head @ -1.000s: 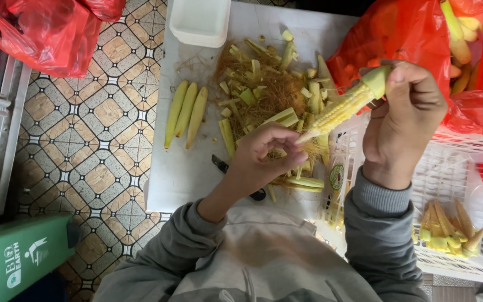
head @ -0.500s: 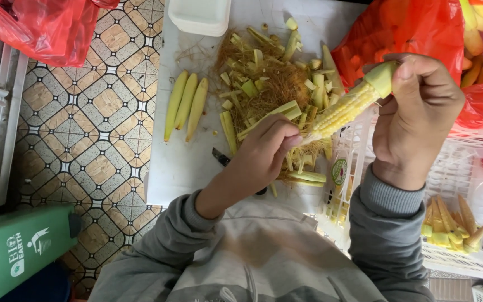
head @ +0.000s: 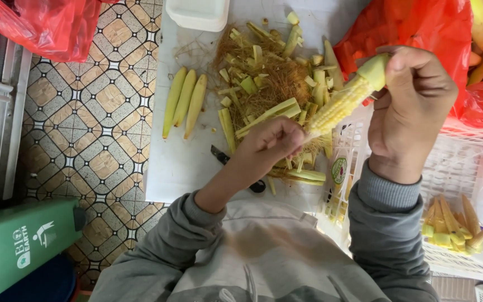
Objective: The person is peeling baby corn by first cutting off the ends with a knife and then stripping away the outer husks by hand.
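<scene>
Above the white board, right hand gripping baby corn, left hand pinching its tip, husk scraps beneath, knife partly hidden.

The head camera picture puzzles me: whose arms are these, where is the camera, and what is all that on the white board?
There is no machine here. The camera sits on a person's head and looks straight down, so you see their own grey-sleeved arms from above. The right hand grips a baby corn cob by its thick green end and holds it up at a slant. The left hand is closed at the cob's thin tip; what its fingers pinch is hidden. Below them lies a white cutting board with three peeled cobs side by side, a heap of husk pieces and brown silk, and a dark-handled knife partly under the left arm. A white basket at the right holds more cobs, beside a red plastic bag.
</scene>
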